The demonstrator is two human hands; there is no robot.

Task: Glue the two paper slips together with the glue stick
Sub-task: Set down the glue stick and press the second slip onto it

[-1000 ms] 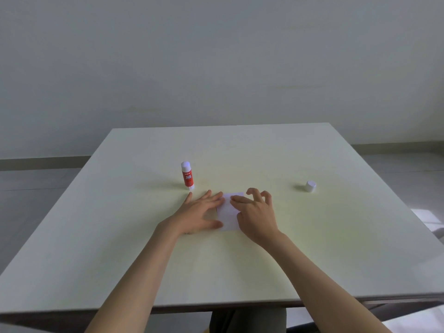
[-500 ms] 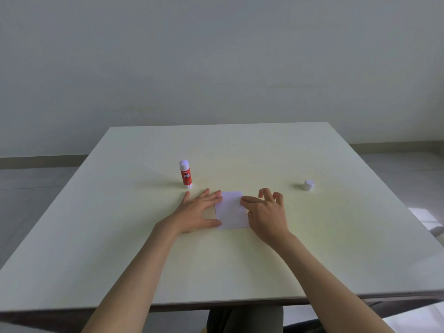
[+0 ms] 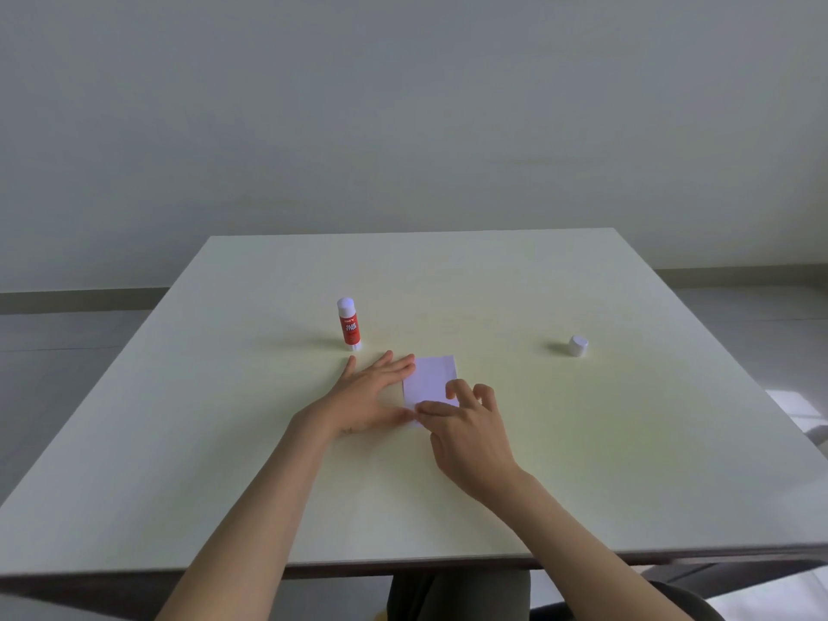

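Head view: both hands flat on paper at mid-bench

Head cam looks fwd and down on a pale bench [image 3: 582,463]. White paper slips [image 3: 432,378] lie near the centre as one small rectangle; can't tell two layers apart, only one white face shows.

Left hand [image 3: 367,403] lies palm down w/ fingers spread and extended, fingertips touching the paper's left edge, thumb tip at the near left corner. Hand is flat and unclenched, gripping nothing.

Right hand [image 3: 470,437] sits at the near right of the paper, fingers curled a bit, index and thumb tips pressing on the near edge by the left thumb. Not closed round anything; it presses rather than grasps.

Glue stick [image 3: 348,324] stands upright just beyond the left hand's fingertips, apart from them: red body, white top, label text too small to read. White cap [image 3: 578,345] sits well to the right, alone on the bench, w/ a short shadow to its left.

Grey wall [image 3: 403,105] behind the far bench edge.
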